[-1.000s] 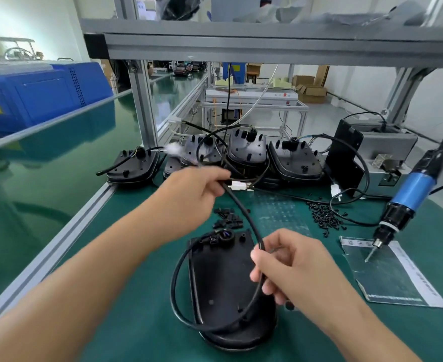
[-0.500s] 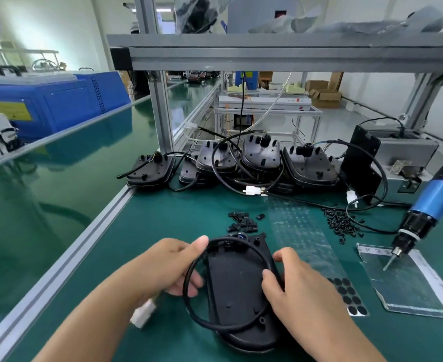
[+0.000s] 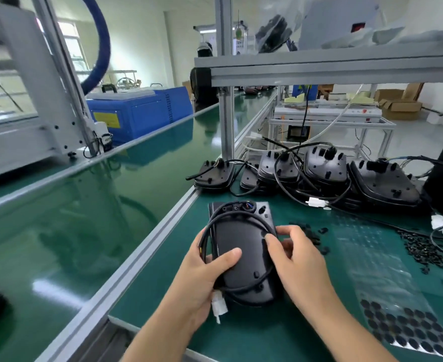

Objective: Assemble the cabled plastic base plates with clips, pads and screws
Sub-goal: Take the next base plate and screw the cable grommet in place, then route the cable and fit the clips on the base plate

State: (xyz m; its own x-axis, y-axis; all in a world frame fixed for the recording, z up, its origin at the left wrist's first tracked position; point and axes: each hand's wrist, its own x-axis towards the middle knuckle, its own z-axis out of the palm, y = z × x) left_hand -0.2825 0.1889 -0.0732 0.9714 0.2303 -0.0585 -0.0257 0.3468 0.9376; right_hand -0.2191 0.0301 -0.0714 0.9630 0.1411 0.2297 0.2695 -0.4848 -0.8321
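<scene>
Cable [image 3: 244,218] loops round black base plate [image 3: 244,259], seemingly loose.

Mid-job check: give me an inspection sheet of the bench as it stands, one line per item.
Surface: green mat, beside a conveyor belt.
Job's things: base plate held in both hands; finished plates stacked at the back.
Clutter: pad sheet, loose clips, screws.
Grippers: left hand grips the plate's edge and cable; right hand grips the other edge.
Cables: black cable looped over the plate, white plug hanging at the left palm.
Surroundings: aluminium frame, blue machine.
</scene>
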